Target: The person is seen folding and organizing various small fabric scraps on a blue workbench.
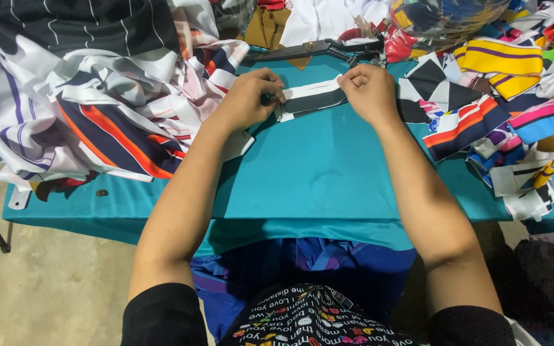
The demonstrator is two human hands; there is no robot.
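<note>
**Striped cloth strip held at both ends**

Cloth strip, black and white, lies flat on the blue-green table, near the far side and right in the middle. It is small and long, and it runs from side to side.

Left hand pinches the left end of the strip. The thumb and fingers are pressed together on the cloth. Right hand is curled up tight on the right end of the strip and holds it too. Both hands rest on the table, and the strip is pulled straight between them. Both arms are bare and reach out over the table.

Just behind the hands lies a big pair of dark scissors. No hand touches it.

On the left of the table sits a big pile of cloth with white, dark blue and orange stripes. It hangs over the table edge and comes close to the left hand. On the right is a heap of small cloth scraps in yellow, purple, pink, orange, black and white. One scrap lies just beside the right hand.

Near the front left corner of the table lies a small round button. Under the table edge, blue cloth lies on the person's lap.
</note>
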